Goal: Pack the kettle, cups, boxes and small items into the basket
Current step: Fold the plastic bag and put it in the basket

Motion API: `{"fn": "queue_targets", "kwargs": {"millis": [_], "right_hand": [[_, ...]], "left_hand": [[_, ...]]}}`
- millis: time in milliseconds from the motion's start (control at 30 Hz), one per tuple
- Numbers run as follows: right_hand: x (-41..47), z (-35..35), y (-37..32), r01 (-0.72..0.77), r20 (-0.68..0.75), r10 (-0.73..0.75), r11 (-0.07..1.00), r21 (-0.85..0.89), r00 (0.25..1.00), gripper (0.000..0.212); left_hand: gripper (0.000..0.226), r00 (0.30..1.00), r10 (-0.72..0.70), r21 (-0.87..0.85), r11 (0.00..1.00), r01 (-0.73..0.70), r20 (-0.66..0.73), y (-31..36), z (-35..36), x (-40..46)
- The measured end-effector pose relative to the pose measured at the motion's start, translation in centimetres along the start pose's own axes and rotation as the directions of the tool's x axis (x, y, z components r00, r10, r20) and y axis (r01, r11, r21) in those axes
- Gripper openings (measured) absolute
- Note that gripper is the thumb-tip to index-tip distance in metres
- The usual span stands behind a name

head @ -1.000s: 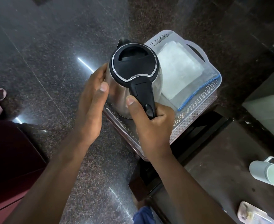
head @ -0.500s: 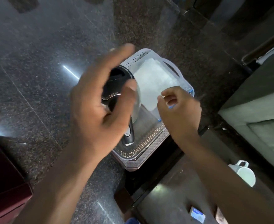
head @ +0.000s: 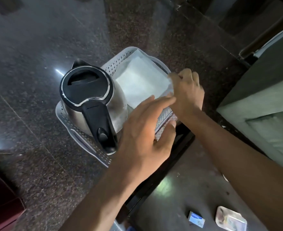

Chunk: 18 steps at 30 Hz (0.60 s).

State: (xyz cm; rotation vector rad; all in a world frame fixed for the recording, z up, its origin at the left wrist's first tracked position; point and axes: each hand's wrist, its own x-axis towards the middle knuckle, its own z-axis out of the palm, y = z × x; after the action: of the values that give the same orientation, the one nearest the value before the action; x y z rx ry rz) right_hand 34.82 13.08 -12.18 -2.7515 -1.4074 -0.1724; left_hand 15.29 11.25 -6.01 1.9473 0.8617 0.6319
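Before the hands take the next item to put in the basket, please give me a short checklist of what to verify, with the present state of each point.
1. Kettle stands upright in the basket: ok.
2. Kettle lid shut: ok.
3. White packet lies flat beside the kettle: ok.
4. Left hand free: ok, open over the basket's edge.
5. Right hand free: not ok, it pinches the packet's corner.
6. Next items in reach: small box and tray on the table, ok; cups, cannot tell, none in view.
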Motion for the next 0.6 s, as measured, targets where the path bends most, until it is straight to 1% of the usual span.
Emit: {"fn": "queue_targets", "kwargs": {"millis": [67,233,433,500,600], "right_hand": [[0.5,0.2,0.3,0.028,0.014,-0.027,1.0,-0.013,1.0,0.046],[1.1,0.5,0.6,0.104,0.032,-0.103,0.993,-0.054,0.994,0.042],[1.7,0.6,-0.2,0.154,0.002,-0.156,0.978,-0.142,0.988,0.041],[1.9,0.5,-0.4,0.16,0.01,-0.16,0.972,-0.174,0.987,0.034],[2.2,0.3,-0.4,0.156,0.016,-0.156,0.966,-0.208,0.988,0.014]], "left_hand": [[0.048,0.995,-0.09,0.001,0.996,0.09,0.035,-0.8,0.7,-0.2],[0.049,0.983,-0.177,-0.015,0.984,0.179,0.056,-2.5,1.7,-0.5],[0.049,0.985,-0.17,-0.008,0.985,0.17,0.01,-2.9,2.2,-0.1],[0.047,0.986,-0.167,-0.012,0.986,0.167,0.006,-3.0,2.3,0.0],[0.046,0.979,-0.202,-0.04,0.978,0.203,0.015,-3.3,2.5,0.1]]}}
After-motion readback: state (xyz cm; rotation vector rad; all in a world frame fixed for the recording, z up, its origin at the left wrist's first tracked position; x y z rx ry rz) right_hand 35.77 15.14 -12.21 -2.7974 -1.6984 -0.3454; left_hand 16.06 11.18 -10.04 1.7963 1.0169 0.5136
